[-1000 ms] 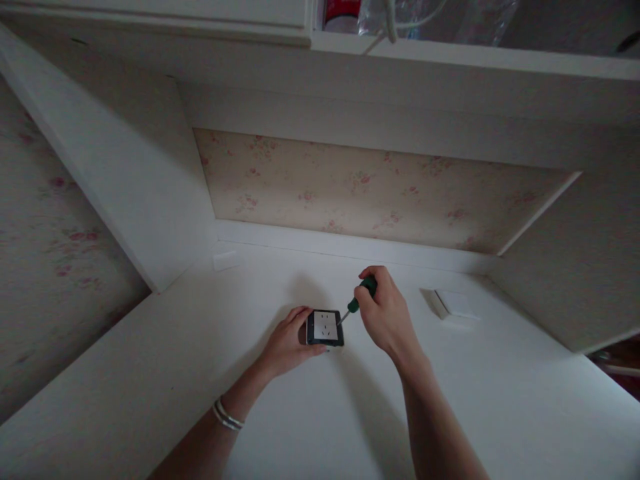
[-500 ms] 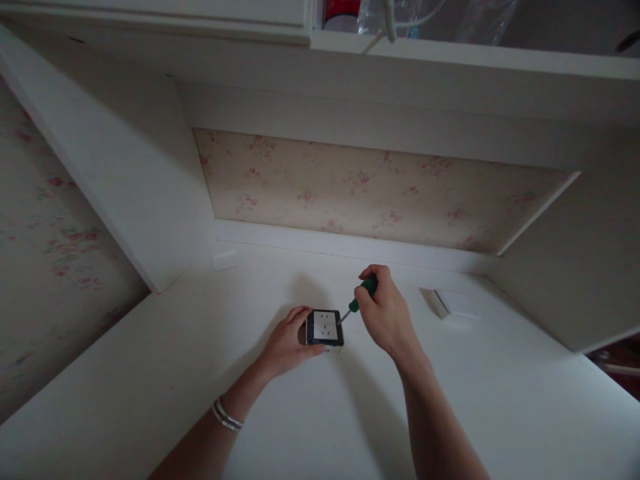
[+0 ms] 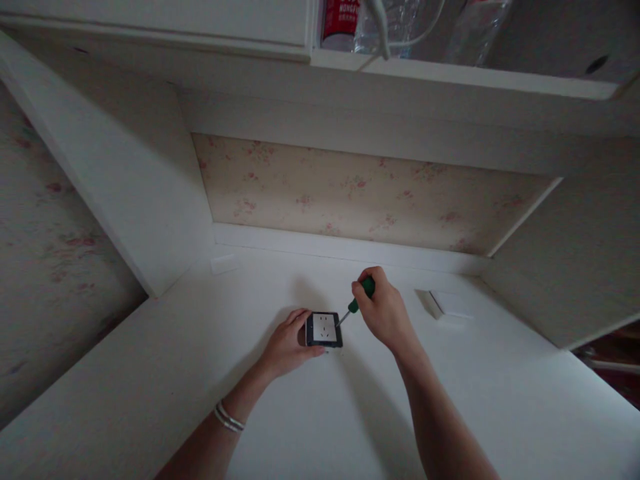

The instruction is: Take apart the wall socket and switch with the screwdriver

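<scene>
A wall socket (image 3: 325, 329) with a white face and a dark frame sits on a white base near the middle of the white tabletop. My left hand (image 3: 289, 341) grips it from the left, fingers on the far side and thumb along the near edge. In my right hand (image 3: 383, 310) is a green-handled screwdriver (image 3: 354, 306), held closed in the fingers. Its shaft slants down to the left, and the tip meets the right edge of the socket's frame. Whether a screw lies under the tip is too small to tell.
To the right lies a white square box-like piece (image 3: 447, 305); a flat white strip (image 3: 225, 265) rests at the back left. Overhead, a shelf (image 3: 460, 77) holds a red container (image 3: 340, 23), clear plastic bottles and a white cable (image 3: 379, 27). Panels flank the table (image 3: 280, 427).
The view has tilted up slightly, showing more of the shelf. Both hands, the socket and the screwdriver keep nearly the same position, with the tip still at the frame's right edge.
</scene>
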{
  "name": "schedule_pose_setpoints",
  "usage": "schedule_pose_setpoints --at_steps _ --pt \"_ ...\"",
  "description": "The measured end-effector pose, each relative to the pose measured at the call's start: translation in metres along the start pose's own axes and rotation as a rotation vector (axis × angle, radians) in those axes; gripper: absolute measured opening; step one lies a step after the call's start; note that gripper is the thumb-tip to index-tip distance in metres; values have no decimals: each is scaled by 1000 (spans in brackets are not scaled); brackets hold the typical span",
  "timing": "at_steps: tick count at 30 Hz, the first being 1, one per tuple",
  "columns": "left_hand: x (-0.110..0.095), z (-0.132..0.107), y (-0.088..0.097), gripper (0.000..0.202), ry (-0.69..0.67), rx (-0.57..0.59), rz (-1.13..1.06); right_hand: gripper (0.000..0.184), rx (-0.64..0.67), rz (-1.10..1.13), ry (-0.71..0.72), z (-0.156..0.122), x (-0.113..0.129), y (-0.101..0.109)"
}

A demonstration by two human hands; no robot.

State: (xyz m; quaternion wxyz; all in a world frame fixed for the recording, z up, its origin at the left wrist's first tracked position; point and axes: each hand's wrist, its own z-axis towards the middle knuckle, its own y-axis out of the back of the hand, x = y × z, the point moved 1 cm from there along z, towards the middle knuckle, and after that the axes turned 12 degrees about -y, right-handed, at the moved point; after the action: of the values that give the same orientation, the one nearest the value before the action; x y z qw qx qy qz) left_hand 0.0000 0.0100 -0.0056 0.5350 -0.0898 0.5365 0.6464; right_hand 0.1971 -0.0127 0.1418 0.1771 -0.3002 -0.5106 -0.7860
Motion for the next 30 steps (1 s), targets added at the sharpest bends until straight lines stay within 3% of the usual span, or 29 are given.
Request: schedule_pose_setpoints --at_steps 8,12,14,17,20,23,30 --pt "-1 -2 1 76 -15 2 0 11 245 -37 100 22 14 12" --pt "0 -2 2 74 -41 1 13 13 420 -142 57 32 28 26" --pt "1 -2 2 75 -45 4 14 23 485 -280 25 37 36 32" --pt "1 -1 2 75 -52 1 2 40 425 -570 62 43 48 36" --pt "2 -1 2 75 -51 0 -13 36 360 -743 143 46 54 33" --pt "4 -2 1 76 -28 10 -36 26 434 -751 170 47 55 29" --pt "6 -2 1 78 15 21 -82 23 581 -722 220 47 58 38"
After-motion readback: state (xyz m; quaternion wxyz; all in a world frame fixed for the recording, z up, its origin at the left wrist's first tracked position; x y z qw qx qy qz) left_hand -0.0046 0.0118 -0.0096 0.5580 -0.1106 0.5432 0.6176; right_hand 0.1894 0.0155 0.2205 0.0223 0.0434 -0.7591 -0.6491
